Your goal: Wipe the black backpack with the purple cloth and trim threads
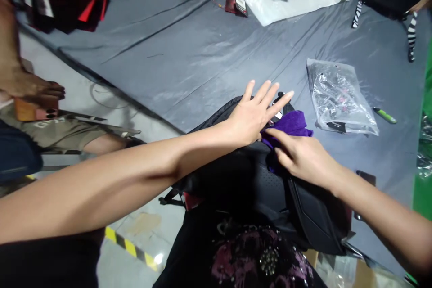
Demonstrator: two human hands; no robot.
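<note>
A black backpack (229,175) lies at the table's near edge, right in front of my body. My left hand (251,117) rests on its upper side, fingers spread and stretched out. The left thumb is mostly hidden beneath the palm, close to a purple cloth (292,123). Bunched up, that cloth sits at the top of the backpack. My right hand (300,155) has its curled fingers on the cloth and grips it. Part of the cloth hangs down beside the right fingers.
A clear plastic bag (342,96) and a green marker (384,115) lie to the right. Farther back are a red card with tag (236,2), a white plastic sheet (270,9) and red-black tags (74,0). At left, another person's hand (30,85) holds an orange phone (37,109).
</note>
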